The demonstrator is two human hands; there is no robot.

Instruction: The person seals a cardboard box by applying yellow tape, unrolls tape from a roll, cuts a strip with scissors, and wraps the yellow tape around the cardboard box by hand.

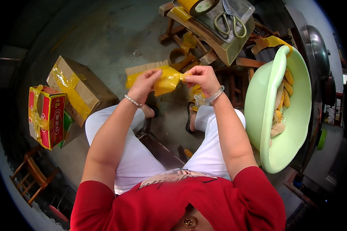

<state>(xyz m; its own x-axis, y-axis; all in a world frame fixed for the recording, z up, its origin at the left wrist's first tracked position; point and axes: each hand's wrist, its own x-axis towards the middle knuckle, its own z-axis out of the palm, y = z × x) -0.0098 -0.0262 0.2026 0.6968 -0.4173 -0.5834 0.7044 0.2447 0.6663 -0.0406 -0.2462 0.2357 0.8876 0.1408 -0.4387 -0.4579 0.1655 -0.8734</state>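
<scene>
Between my two hands stretches a crumpled piece of yellow packing tape (168, 82). My left hand (145, 84) grips its left part, thumb against fingers, with a beaded bracelet at the wrist. A twisted end of the tape is pinched by the thumb and forefinger of my right hand (204, 80), which has a pale bangle below it. Behind the left hand shows a strip of corrugated cardboard (147, 67) with yellow tape along it; whether that hand also holds the cardboard is hard to tell.
A taped cardboard box (85, 83) and a taped red carton (53, 118) are at the left. Scissors (230, 24) and a tape roll (201, 6) lie on a stool at the top. To the right, a green plastic basin (257, 106) holds several corn cobs (286, 96).
</scene>
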